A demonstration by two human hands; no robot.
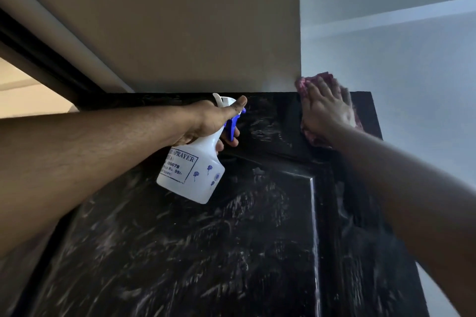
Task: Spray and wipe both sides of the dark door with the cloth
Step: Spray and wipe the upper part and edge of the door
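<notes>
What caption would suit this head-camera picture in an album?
Left hand holds a white spray bottle while the right hand presses a pink cloth to the dark door near its top corner.

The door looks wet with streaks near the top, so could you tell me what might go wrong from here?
1. The cloth under the right hand sits at the dark door top corner and could slide off the edge.
2. The spray bottle in the left hand hangs tilted close to the panel and might knock it.
</notes>
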